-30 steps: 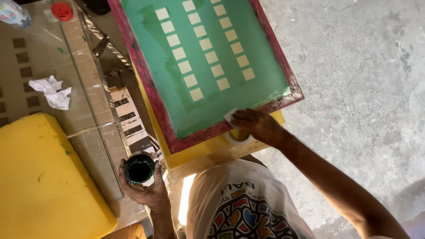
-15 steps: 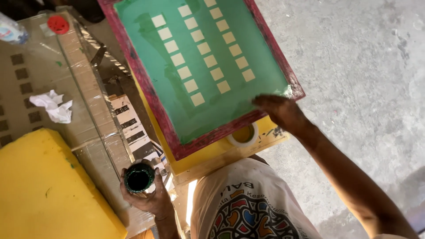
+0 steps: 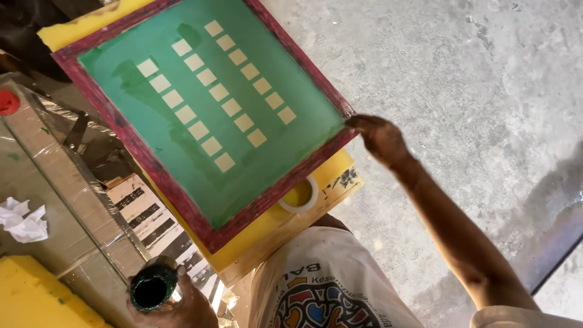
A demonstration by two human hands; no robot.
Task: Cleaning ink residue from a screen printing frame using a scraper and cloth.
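While the right hand (image 3: 381, 138) reached out to the far right corner of the screen-printing frame (image 3: 212, 115), its fingertips rested on the dark red wooden edge, fingers curled loosely; whether they actually gripped the wood could not be told. Frame lay tilted over a yellow board (image 3: 331, 176), green mesh up, three slanted rows of pale squares showing through. A white tape ring (image 3: 299, 197) sat on the yellow board, partly under the frame's near edge. Left hand (image 3: 173, 300) was low, near the body, fingers wrapped closed around a small round ink pot (image 3: 152, 287), dark green inside, mouth up. Crumpled white paper (image 3: 23, 220) lay on the plastic-wrapped table (image 3: 54, 182) to the left. Concrete floor (image 3: 473, 79) on the right.
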